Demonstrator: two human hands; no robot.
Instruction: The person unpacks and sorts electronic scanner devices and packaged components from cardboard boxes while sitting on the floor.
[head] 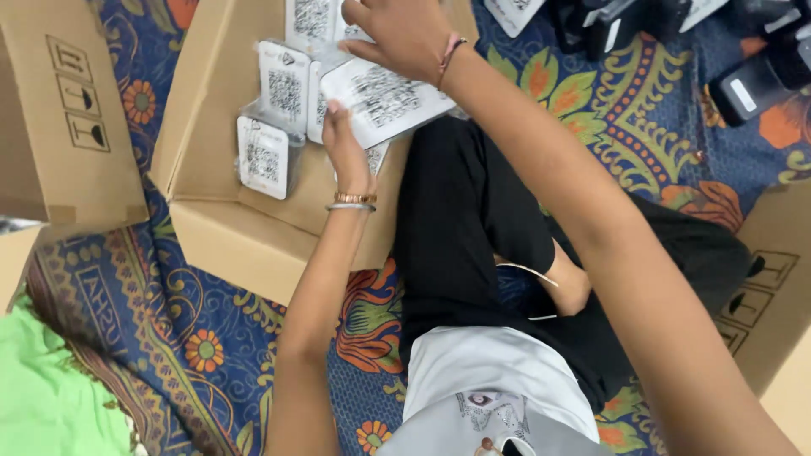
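An open cardboard box (221, 232) sits on the patterned cloth in front of my crossed legs. Inside it stand several small white wrapped packs (263, 156) with black square codes. One white pack (384, 101) lies tilted over the box's near corner. My left hand (346, 152) grips this pack's lower left edge from beneath. My right hand (404, 35) presses down on its upper edge and on the packs behind it.
A second cardboard box (63, 118) stands at the left, another (773, 295) at the right. Black devices (752, 80) lie on the cloth at the top right. A green cloth (51, 388) lies at the lower left.
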